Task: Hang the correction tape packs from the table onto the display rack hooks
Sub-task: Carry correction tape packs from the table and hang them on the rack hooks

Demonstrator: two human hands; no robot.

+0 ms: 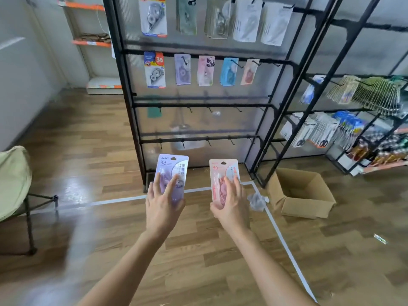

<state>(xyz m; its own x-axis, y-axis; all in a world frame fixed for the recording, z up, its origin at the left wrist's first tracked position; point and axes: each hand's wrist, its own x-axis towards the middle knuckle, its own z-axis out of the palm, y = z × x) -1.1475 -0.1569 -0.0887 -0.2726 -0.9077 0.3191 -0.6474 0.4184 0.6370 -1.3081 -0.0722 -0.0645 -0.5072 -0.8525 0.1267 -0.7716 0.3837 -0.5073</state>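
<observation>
The carrying step is judged to be in hand: two correction tape packs have been taken up and are held out toward the display rack (198, 104), which stands at twelve o'clock from the hands, and neither pack is hooked yet. The purple pack (173, 164) is grasped upright by the left hand (163, 204), fingers spread over its lower front; the pink pack (220, 170) is grasped in the same way by the right hand (231, 204), at three o'clock from the purple one and apart from it. No table is to be seen. On the rack's second row a purple hung pack (182, 69) and a pink hung pack (206, 70) are displayed, so matching hooks there are probably meant; the empty hooks (209, 109) of the two lower rows are also free. For the next move each pack would need to be raised toward twelve o'clock, its punched hole at the top edge lined up with a hook tip, then slid on, likely one pack at a time. The numeral "36" can be read near the top left of both held packs, with Chinese characters beside it that are too small to be made out; "36" is also printed on the red-and-blue pack (154, 69) at the second row's nine o'clock end. A cardboard box (302, 193) lies open on the floor at three o'clock from the right hand.
</observation>
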